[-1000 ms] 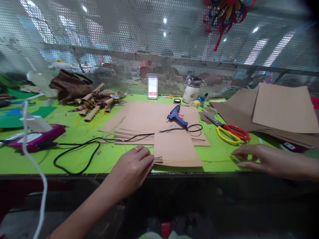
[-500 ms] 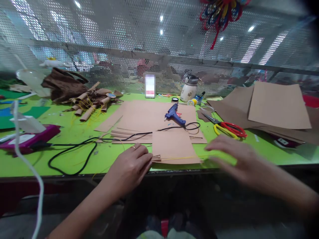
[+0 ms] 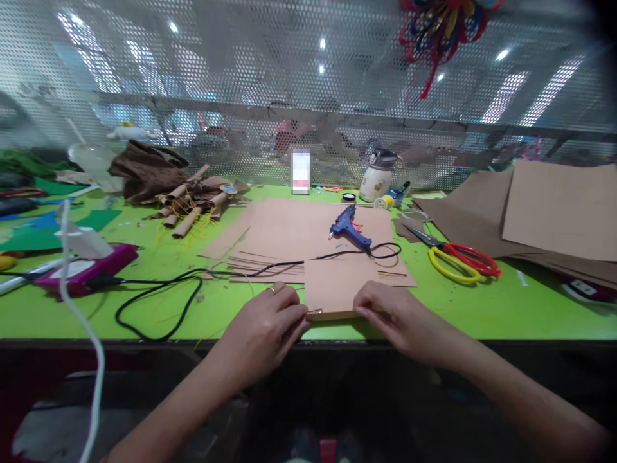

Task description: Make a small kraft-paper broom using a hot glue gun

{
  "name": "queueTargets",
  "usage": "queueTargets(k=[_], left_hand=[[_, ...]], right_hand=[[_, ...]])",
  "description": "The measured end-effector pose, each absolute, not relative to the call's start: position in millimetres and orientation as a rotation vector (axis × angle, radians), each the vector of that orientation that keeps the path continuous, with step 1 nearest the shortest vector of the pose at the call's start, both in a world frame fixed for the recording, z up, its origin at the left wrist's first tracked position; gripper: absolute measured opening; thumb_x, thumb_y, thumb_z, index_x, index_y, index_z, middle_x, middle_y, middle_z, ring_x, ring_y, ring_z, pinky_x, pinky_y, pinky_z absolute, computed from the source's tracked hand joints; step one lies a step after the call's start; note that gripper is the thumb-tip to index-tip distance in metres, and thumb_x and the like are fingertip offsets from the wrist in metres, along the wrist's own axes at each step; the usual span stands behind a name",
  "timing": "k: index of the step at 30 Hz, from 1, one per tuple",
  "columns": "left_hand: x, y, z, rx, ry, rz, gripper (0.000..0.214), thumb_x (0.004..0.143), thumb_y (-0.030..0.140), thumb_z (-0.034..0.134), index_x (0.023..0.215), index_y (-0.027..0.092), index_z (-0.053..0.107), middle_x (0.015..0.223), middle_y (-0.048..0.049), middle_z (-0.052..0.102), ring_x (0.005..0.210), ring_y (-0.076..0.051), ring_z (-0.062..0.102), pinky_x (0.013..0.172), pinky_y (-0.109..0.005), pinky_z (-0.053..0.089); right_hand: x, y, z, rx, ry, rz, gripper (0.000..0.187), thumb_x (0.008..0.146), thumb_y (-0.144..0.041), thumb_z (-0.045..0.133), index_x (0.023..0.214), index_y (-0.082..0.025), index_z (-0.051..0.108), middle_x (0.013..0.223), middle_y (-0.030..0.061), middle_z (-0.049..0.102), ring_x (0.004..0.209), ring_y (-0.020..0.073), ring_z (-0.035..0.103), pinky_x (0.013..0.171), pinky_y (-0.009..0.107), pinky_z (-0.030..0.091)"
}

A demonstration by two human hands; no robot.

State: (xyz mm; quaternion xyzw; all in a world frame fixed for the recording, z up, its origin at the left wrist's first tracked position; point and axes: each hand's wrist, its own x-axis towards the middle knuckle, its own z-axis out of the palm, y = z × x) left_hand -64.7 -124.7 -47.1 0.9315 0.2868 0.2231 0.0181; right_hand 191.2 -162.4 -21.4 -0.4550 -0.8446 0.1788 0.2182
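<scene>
A small brown paper sheet (image 3: 337,283) lies at the near edge of the green table (image 3: 506,315). Its near edge is rolled up into a thin tube. My left hand (image 3: 263,328) pinches the left end of that roll, fingers closed. My right hand (image 3: 395,315) presses and pinches the right end, fingers curled on the paper. A blue glue gun (image 3: 349,228) lies on the larger brown sheets (image 3: 299,231) just beyond, with its black cord (image 3: 159,299) trailing left.
Red and yellow scissors (image 3: 457,257) lie to the right. A stack of brown sheets (image 3: 554,212) sits far right. Rolled paper tubes (image 3: 190,206) and brown scraps lie back left, a magenta box (image 3: 87,267) at the left. A white jar (image 3: 376,177) stands by the mesh wall.
My right hand swung in from the far right to the sheet's right end. The sheet's near edge is now rolled up and the yellow strand along it is no longer seen. My left hand stayed put.
</scene>
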Motion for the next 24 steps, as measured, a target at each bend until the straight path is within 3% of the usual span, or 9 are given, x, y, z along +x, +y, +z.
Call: queueTargets(k=[7,24], left_hand=[[-64,-123,-43,2.892,0.935,0.645,0.024,0.093,0.023,0.045,0.077,0.016,0.061,0.079,-0.0056,0.05,0.074,-0.017,0.047,0.064,-0.03,0.037],[-65,-122,-46,2.876,0.952,0.631,0.021,0.092,0.023,0.048,0.08,0.016,0.063,0.079,-0.0053,0.051,0.074,-0.017,0.046,0.064,-0.029,0.038]], right_hand=[[188,-134,-12,-1.476,-2.433,0.561,0.014,0.091,-0.023,0.047,0.08,-0.018,0.053,0.074,0.0031,0.06,0.066,0.0152,0.052,0.058,0.024,0.033],[194,-137,-9,-1.443,-2.534,0.598,0.017,0.094,-0.026,0.043,0.082,-0.018,0.052,0.078,0.0043,0.062,0.068,0.0158,0.053,0.059,0.024,0.032]])
